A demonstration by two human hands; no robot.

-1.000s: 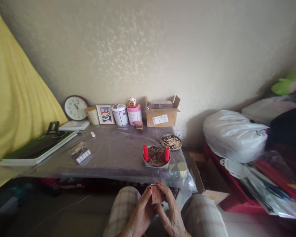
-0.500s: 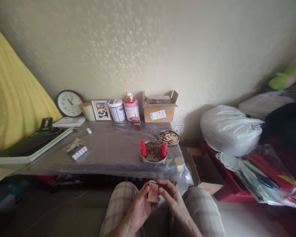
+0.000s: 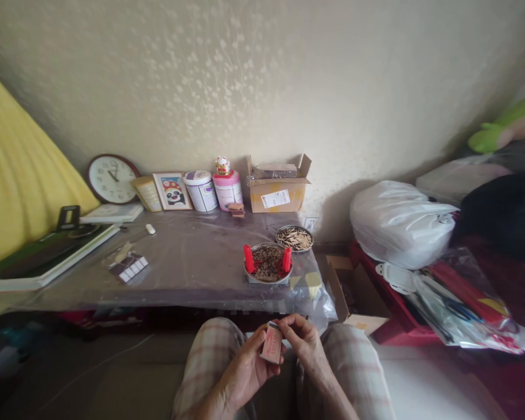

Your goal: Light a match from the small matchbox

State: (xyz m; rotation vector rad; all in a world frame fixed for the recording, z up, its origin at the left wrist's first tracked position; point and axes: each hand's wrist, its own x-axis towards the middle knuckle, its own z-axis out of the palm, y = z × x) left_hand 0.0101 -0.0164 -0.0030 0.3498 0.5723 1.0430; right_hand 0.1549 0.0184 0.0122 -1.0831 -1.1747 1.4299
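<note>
My left hand grips a small pinkish matchbox with red print, tilted above my lap between the knees. The fingers of my right hand are pinched together at the box's upper end; whether a match or the inner tray is between them is too small to see. On the table beyond stands a round tin of dark grains with two red candle-like sticks at its sides. Behind it sits a round dish of loose matches.
On the table, a pack of small boxes lies left. A clock, a framed panda picture, two canisters and a cardboard box line the wall. Bags and an open carton are at right.
The matchbox has tilted, its top leaning right. My right fingers have drawn closer together at its upper end. The whole view has shifted slightly.
</note>
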